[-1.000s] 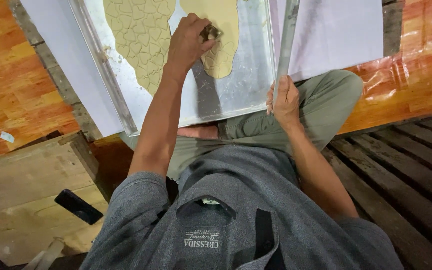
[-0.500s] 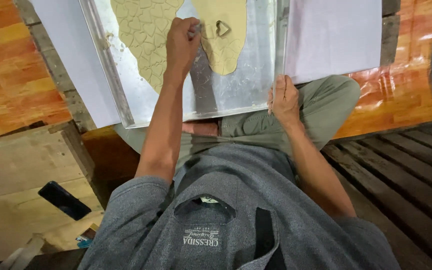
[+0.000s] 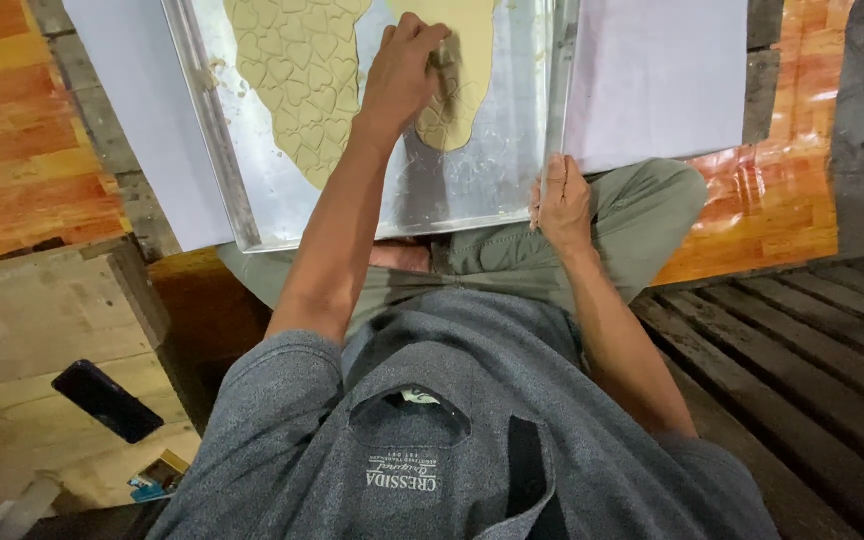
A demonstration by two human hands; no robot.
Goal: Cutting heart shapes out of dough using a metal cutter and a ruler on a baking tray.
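My left hand (image 3: 404, 70) reaches over a metal baking tray (image 3: 497, 190) resting across my lap. Its fingers are closed on a small metal cookie cutter (image 3: 443, 57), which is pressed onto the smaller piece of rolled tan dough (image 3: 464, 100). A larger dough sheet (image 3: 297, 75), marked all over with heart-shaped cuts, lies to the left of my hand. My right hand (image 3: 562, 200) grips the tray's right rim near its front corner.
A white sheet (image 3: 657, 80) lies under and beside the tray. A black phone (image 3: 107, 400) rests on a wooden box (image 3: 22, 330) at the lower left. Dark wooden slats (image 3: 792, 350) run along the right, with orange tiled floor (image 3: 2, 130) beyond.
My left hand has shifted a little to the right, and its fingers now cover the cutter on the smaller dough piece. My right hand has stayed on the tray rim.
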